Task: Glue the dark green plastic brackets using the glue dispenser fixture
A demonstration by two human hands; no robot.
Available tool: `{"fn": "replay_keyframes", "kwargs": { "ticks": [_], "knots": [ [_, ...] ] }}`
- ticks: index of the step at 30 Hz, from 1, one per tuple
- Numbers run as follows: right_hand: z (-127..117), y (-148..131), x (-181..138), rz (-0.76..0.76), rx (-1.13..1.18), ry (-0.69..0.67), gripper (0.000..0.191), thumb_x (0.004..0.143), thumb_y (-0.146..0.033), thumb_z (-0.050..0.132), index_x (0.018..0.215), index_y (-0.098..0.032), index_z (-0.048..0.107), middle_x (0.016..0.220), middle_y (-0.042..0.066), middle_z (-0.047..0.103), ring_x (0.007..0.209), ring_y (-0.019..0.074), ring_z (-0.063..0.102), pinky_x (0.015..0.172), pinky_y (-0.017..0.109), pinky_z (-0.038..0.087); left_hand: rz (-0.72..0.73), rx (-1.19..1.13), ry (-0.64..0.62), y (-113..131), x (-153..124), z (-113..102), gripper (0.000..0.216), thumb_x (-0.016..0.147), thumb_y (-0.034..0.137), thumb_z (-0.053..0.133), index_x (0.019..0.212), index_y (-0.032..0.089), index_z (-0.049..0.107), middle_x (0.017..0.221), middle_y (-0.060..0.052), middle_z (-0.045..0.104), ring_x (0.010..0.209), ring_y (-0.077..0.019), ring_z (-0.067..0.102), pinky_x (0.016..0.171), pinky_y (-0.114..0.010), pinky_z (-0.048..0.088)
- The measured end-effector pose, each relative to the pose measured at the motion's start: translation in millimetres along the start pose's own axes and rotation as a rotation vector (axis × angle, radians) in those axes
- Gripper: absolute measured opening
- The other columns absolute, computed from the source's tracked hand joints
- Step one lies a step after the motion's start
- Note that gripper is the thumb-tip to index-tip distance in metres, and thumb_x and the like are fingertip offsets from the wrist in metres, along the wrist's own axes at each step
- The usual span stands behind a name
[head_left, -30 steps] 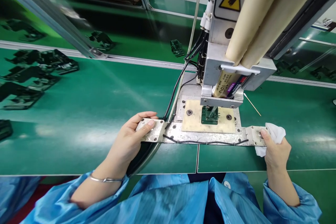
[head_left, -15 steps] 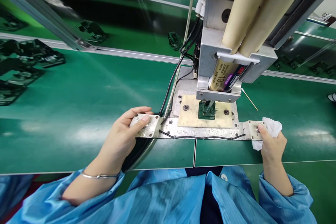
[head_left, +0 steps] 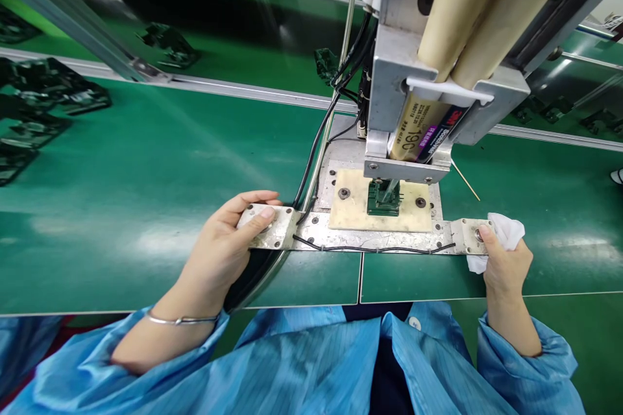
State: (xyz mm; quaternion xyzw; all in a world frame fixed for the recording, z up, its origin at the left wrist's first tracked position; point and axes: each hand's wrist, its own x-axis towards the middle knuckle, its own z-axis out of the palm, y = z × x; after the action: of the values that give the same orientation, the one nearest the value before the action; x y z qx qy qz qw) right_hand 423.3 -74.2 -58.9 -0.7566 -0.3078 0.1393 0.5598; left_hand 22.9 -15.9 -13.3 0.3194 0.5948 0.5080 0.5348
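My left hand [head_left: 231, 233] is wrapped around the left metal button box [head_left: 280, 230], its thumb pressed on the top button. On the right, my right hand [head_left: 506, 259] has its thumb on the button of the right button box [head_left: 470, 235]. A crumpled white cloth [head_left: 509, 231] is held in that hand's fingers. Between the boxes, a small green circuit board [head_left: 384, 201] sits on a cream fixture plate [head_left: 350, 214]. Above it is the dispensing head [head_left: 406, 170] with a glue cartridge [head_left: 423, 126], whose clear nozzle [head_left: 390, 191] reaches down to the board.
Several dark green boards [head_left: 53, 87] lie at the far left of the green bench [head_left: 195, 149]. A cotton swab [head_left: 466, 180] rests right of the fixture. Black cables [head_left: 314, 155] and a metal rod [head_left: 346, 32] run beside the machine. A metal frame rail [head_left: 233, 94] crosses behind.
Both hands keep their places on the button boxes. The view has shifted slightly, so the bench sits a little higher in the picture and the dispensing head looks slightly larger.
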Motion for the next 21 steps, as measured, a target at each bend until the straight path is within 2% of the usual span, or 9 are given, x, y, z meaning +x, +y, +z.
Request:
{"fn": "replay_keyframes", "kwargs": {
  "ticks": [8, 14, 21],
  "knots": [
    [-0.5, 1.0, 0.7, 0.013, -0.003, 0.012, 0.066, 0.055, -0.057, 0.087, 0.1, -0.012, 0.072, 0.096, 0.011, 0.071, 0.09, 0.0301, 0.066, 0.085, 0.043, 0.054, -0.009, -0.013, 0.003, 1.7, -2.1, 1.0, 0.054, 0.053, 0.04, 0.092, 0.097, 0.019, 0.068, 0.086, 0.0, 0.068, 0.067, -0.0095, 0.061, 0.059, -0.014, 0.051],
    [0.5, -3.0, -1.1, -0.009, -0.009, 0.012, 0.066, 0.056, -0.059, 0.085, 0.102, -0.013, 0.072, 0.099, 0.011, 0.071, 0.093, 0.0303, 0.066, 0.086, 0.043, 0.054, 0.0, -0.005, 0.002, 0.9, -2.3, 0.7, 0.049, 0.058, 0.036, 0.089, 0.099, 0.019, 0.069, 0.087, 0.0, 0.069, 0.068, -0.01, 0.061, 0.06, -0.016, 0.051],
    [-0.7, -1.0, -0.1, -0.012, -0.013, -0.002, 0.065, 0.057, -0.057, 0.085, 0.103, -0.013, 0.072, 0.099, 0.011, 0.071, 0.092, 0.0301, 0.066, 0.085, 0.042, 0.055, 0.001, -0.018, -0.001, 0.3, -1.3, 1.3, 0.05, 0.055, 0.037, 0.09, 0.097, 0.019, 0.069, 0.086, -0.001, 0.07, 0.067, -0.0103, 0.062, 0.059, -0.016, 0.052]
  ]
}}
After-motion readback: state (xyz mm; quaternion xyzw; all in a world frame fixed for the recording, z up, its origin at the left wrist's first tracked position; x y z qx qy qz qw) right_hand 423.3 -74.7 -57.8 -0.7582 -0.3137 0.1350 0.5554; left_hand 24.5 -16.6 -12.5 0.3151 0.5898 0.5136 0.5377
